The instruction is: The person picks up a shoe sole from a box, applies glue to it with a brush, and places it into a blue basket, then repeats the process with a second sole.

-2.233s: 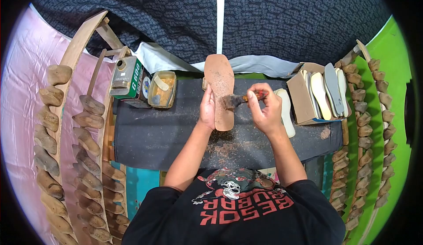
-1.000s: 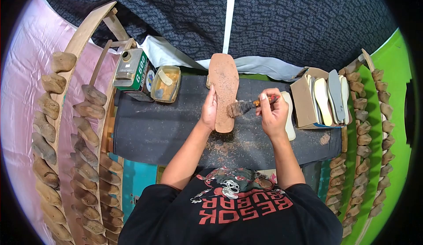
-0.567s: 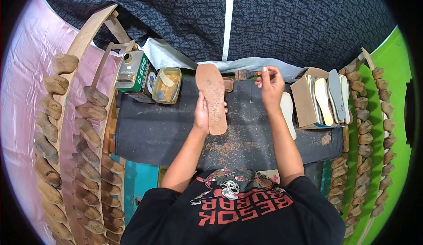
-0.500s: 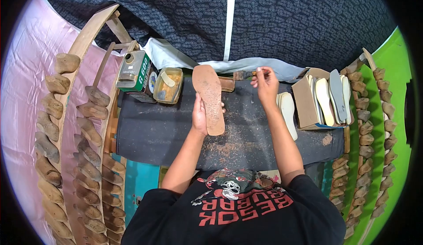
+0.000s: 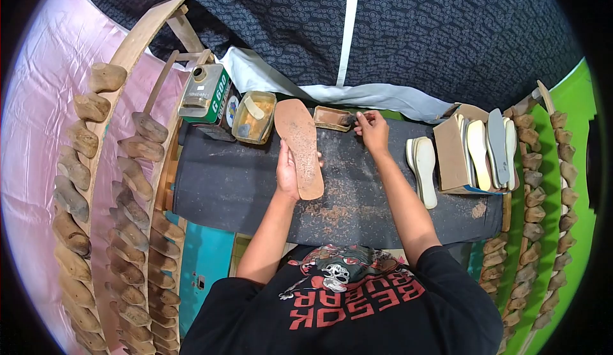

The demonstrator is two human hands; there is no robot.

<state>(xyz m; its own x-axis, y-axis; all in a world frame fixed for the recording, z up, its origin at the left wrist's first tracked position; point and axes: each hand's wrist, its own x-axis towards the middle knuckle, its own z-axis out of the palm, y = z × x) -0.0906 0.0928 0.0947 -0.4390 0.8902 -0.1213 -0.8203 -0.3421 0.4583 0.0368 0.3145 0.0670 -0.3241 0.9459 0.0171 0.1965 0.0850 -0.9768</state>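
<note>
A brown shoe sole [image 5: 297,141] with a speckled, rough face stands nearly upright over the dark bench. My left hand [image 5: 287,175] is closed around its lower left side, with fingertips showing past the right edge. In a pinch, my right hand [image 5: 373,131] holds a small brush [image 5: 352,119], its dark bristles at the right end of a shallow brown rectangular tray [image 5: 327,127]. Fingers hide most of the brush handle.
A green metal can [image 5: 207,96] and a tub [image 5: 239,136] with yellowish residue stand left. Pale insoles [image 5: 423,171] lie beside a cardboard box [image 5: 451,157] of more insoles. Shavings litter the bench cloth [image 5: 255,192]. Racks of wooden shoe lasts [image 5: 74,202] flank both sides.
My right hand has come down and left, bringing the brush to the tray's end. The sole stays in my left hand, tilted slightly more. The whole view has shifted a little.
</note>
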